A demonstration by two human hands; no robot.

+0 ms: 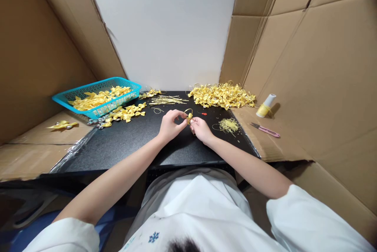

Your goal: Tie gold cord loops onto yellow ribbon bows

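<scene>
Above the middle of the black table (118, 146), my two hands meet at a small yellow ribbon bow (190, 116) with a thin yellow cord looping up from it. My left hand (173, 124) pinches the bow's left side between thumb and forefinger. From the right, my right hand (200, 128) closes on the lower part of the bow and cord. The fingertips hide much of the bow. Just beyond my hands lie a small red piece (203, 113) and a loop of thin cord (158, 110).
A blue basket (66, 98) of yellow bows stands at left, with loose bows (126, 113) beside it. Cut cord lengths (167, 100) and a heap of corded bows (224, 95) lie behind. Right are thread scraps (229, 125), a thread spool (265, 107), pink snips (266, 130) and cardboard walls (324, 67).
</scene>
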